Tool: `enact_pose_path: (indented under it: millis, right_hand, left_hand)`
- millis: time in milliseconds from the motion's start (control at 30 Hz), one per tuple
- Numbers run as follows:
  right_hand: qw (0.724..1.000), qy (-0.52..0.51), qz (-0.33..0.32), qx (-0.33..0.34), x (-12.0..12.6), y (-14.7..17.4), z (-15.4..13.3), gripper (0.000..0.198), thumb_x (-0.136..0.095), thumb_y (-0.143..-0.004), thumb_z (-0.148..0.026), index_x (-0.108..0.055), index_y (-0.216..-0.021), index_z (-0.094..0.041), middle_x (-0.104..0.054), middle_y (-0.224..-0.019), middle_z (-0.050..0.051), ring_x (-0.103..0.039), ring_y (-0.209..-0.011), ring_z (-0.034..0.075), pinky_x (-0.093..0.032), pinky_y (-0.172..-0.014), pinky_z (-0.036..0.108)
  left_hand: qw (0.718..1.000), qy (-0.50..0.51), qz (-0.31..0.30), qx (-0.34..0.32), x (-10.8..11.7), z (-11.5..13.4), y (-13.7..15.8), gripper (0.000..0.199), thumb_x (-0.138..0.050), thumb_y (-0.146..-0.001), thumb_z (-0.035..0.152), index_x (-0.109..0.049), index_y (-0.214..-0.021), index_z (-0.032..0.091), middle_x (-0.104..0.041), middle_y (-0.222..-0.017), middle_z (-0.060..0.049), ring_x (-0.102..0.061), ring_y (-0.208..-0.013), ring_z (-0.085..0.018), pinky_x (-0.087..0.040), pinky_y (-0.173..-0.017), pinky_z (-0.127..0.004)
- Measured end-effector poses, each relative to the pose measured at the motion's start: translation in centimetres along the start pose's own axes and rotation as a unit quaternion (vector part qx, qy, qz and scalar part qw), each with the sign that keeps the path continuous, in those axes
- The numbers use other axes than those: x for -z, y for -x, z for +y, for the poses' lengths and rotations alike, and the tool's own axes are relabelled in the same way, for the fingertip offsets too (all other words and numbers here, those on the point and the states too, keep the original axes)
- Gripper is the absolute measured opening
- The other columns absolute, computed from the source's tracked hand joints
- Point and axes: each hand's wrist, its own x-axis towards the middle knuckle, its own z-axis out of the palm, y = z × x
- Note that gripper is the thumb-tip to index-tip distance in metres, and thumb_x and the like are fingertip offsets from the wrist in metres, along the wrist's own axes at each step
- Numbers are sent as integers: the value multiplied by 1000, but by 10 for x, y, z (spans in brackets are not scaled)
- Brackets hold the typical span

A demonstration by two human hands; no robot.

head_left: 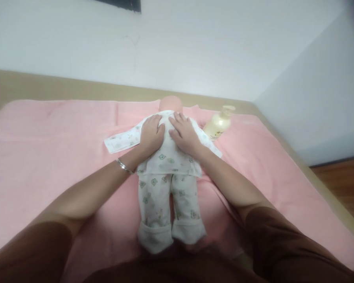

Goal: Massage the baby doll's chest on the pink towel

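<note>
A baby doll (168,157) in a white printed long-sleeved top and matching trousers (156,200) lies stretched out, its head (171,103) pointing away from me. No face shows on the smooth head. My left hand (152,133) rests flat on the left side of the doll's upper body, fingers extended. On the other side, my right hand (184,133) lies flat with its fingers slightly spread. Both thumbs point inward, with a strip of the top visible between them. The sleeves reach out to either side, and the trouser legs end in folded cuffs close to me.
A pale yellow pump bottle (217,125) leans beyond the doll's right-hand sleeve. Under everything spreads a pink cloth (56,157) on a tan surface (47,84). White walls (194,47) stand behind and to the right, with wooden floor (342,184) at the right edge.
</note>
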Motion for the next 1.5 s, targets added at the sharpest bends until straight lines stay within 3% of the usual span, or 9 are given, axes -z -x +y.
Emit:
enact_pose_path:
  millis: [200,400,567,733,933,1133,1300,1500]
  right_hand:
    - [997,50,2,-67,2,10,-11,66,-33,-102,-36,-28,-156,2,-23,-164,27,-18,-155,41,-19,-126,58]
    - [996,76,17,37,-8,33,-39,60,-34,-99,-28,-37,-153,-2,-30,-164,21,-17,-155,42,-19,-126,61]
    - [999,14,-2,52,-9,13,-16,58,-35,-97,-29,-44,-151,-9,-33,-164,13,-19,-156,32,-13,-127,62]
    - [999,-13,-15,30,-3,-6,14,61,-36,-100,-44,-37,-155,-17,-23,-168,11,-14,-158,32,-11,-126,65]
    - [1000,-12,-8,14,-1,-5,22,75,-30,-101,-60,-32,-157,-10,-18,-169,15,-12,-158,33,-13,-128,55]
    - [999,7,-14,-40,5,-11,31,70,-24,-103,-51,-32,-156,-6,-24,-167,16,-14,-158,31,-14,-129,52]
    - [997,26,-3,-71,6,-3,17,63,-22,-103,-42,-36,-153,-6,-34,-162,19,-27,-154,33,-20,-127,58]
    - [999,53,8,11,-5,13,-13,61,-37,-97,-29,-37,-152,-2,-31,-163,22,-22,-155,36,-19,-127,57]
  left_hand:
    - [1000,0,-7,6,1,1,-1,53,-34,-93,29,-56,-137,9,-58,-145,-14,-50,-139,-27,-35,-124,-44]
    - [1000,9,-1,3,0,0,-2,51,-34,-92,28,-59,-133,10,-60,-142,-14,-52,-136,-26,-38,-122,-45]
    - [1000,10,4,-13,0,0,-2,50,-33,-92,27,-60,-130,9,-63,-137,-15,-56,-130,-27,-41,-119,-45]
    - [1000,6,2,-10,-2,-1,-2,50,-34,-93,28,-57,-134,11,-60,-142,-13,-52,-135,-27,-37,-122,-45]
    - [1000,-4,-11,-14,1,0,-2,50,-34,-93,31,-59,-133,12,-63,-137,-13,-55,-131,-29,-39,-120,-48]
    - [1000,-7,-13,-27,2,0,-2,50,-35,-93,31,-58,-132,11,-62,-138,-15,-54,-131,-30,-38,-120,-50]
    - [999,-5,-25,-39,4,10,1,51,-34,-91,25,-56,-133,5,-59,-140,-20,-51,-135,-32,-35,-122,-52]
    - [994,85,-72,-14,13,10,-6,60,-43,-86,27,-47,-144,14,-55,-148,-11,-48,-138,-27,-34,-124,-46]
